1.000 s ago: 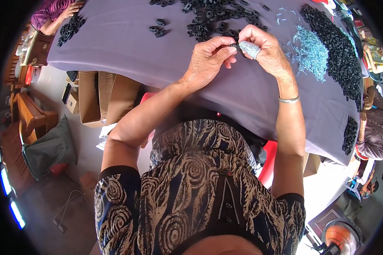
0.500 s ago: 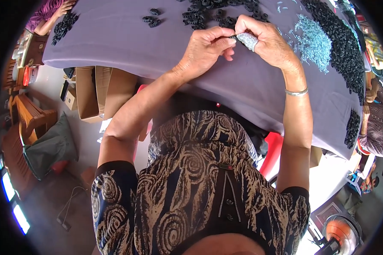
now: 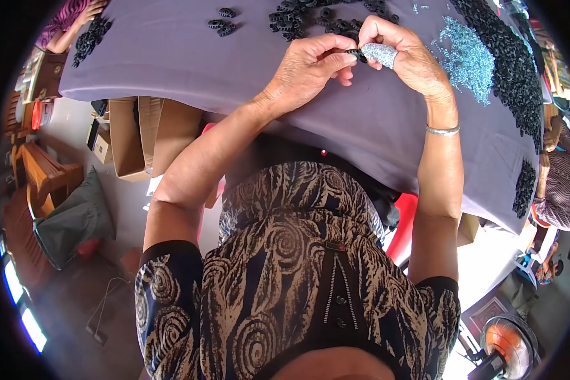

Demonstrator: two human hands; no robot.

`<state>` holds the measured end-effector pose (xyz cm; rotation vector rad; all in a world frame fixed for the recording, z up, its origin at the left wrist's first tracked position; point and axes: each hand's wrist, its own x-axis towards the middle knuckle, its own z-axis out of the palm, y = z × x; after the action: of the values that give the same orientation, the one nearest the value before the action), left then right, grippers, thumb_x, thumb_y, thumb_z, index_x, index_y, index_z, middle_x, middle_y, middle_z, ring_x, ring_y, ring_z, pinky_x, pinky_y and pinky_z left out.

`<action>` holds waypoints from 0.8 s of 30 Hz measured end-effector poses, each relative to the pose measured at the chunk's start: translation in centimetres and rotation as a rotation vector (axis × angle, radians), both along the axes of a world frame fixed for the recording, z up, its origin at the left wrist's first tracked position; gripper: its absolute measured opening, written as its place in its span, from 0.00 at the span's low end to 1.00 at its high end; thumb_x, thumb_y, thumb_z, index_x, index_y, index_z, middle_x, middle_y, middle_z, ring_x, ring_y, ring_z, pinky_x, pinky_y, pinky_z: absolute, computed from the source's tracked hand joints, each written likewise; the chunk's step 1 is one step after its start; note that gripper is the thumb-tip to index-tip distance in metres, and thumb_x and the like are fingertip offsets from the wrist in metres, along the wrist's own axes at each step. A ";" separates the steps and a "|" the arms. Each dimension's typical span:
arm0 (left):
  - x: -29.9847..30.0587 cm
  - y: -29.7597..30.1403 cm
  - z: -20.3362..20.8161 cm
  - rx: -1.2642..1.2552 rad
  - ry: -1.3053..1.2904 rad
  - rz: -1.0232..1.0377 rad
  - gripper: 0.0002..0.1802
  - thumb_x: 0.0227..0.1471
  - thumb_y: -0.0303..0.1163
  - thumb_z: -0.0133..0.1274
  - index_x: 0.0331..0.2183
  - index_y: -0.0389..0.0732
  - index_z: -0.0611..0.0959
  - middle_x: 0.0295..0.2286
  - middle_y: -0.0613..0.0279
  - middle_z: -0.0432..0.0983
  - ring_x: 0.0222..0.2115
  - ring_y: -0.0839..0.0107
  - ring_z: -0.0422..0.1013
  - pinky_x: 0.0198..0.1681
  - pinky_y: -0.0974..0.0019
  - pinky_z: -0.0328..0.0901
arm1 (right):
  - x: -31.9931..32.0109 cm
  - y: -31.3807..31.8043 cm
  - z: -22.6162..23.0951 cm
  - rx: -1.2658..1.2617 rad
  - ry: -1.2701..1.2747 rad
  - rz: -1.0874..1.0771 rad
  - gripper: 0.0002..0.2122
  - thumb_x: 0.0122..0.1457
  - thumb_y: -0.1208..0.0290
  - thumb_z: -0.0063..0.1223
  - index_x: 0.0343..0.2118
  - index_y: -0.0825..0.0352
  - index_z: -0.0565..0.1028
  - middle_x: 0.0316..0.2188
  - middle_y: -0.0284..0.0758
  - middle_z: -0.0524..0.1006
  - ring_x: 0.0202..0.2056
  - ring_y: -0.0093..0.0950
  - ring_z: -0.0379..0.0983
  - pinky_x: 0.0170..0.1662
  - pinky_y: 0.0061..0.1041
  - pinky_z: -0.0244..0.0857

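A: Left hand?
B: Left hand [image 3: 307, 66] pinches a small black ridged piece [image 3: 358, 55], thumb against fingers, above the grey-purple cloth-covered table [image 3: 234, 69].
A: Right?
B: Right hand [image 3: 417, 66] curled just beside it, silver-grey wrap [image 3: 380, 54] on one digit. Can't tell if it grips.
A: Beyond?
B: Right: pale-blue clear bits [image 3: 468, 60], heaped beside a long black heap [image 3: 516, 79]. Far: black ridged cluster [image 3: 288, 20].

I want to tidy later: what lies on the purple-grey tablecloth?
Black ribbed pieces, a bluish pile and black heaps of small parts. What these, the left hand and right hand cover is hidden.
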<state>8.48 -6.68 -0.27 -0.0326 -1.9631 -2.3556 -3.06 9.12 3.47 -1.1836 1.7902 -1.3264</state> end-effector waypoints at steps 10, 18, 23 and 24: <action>-0.2 -0.4 -0.6 -0.047 0.010 -0.043 0.10 0.52 0.26 0.51 0.38 0.33 0.77 0.24 0.63 0.75 0.23 0.77 0.72 0.29 0.75 0.69 | 0.1 0.0 0.0 0.009 0.070 0.026 0.04 0.51 0.81 0.45 0.24 0.66 0.65 0.20 0.23 0.62 0.24 0.14 0.57 0.27 0.16 0.53; 0.1 -0.1 -0.7 -0.025 0.001 0.006 0.10 0.51 0.24 0.51 0.37 0.32 0.77 0.25 0.61 0.75 0.23 0.76 0.73 0.29 0.75 0.69 | 0.8 -0.6 -0.2 0.033 0.242 -0.053 0.04 0.50 0.80 0.47 0.26 0.67 0.64 0.18 0.27 0.62 0.23 0.17 0.58 0.27 0.20 0.55; 0.1 -0.1 -0.6 -0.028 0.013 0.022 0.12 0.53 0.25 0.50 0.40 0.31 0.76 0.28 0.60 0.75 0.25 0.75 0.72 0.33 0.71 0.69 | 1.8 -1.1 0.8 0.046 0.404 -0.127 0.04 0.48 0.81 0.46 0.26 0.68 0.65 0.16 0.32 0.65 0.21 0.22 0.60 0.26 0.25 0.56; 0.1 -0.1 -0.5 -0.032 0.015 0.017 0.12 0.53 0.25 0.50 0.40 0.31 0.76 0.28 0.60 0.75 0.25 0.75 0.72 0.33 0.71 0.69 | 1.5 -0.9 0.7 0.043 0.405 -0.132 0.04 0.48 0.81 0.46 0.26 0.68 0.65 0.16 0.32 0.65 0.21 0.22 0.60 0.26 0.25 0.56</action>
<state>8.60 -6.76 -0.72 -0.0352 -1.9856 -2.3067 -1.60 8.23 4.13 -1.4071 2.2027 -1.1715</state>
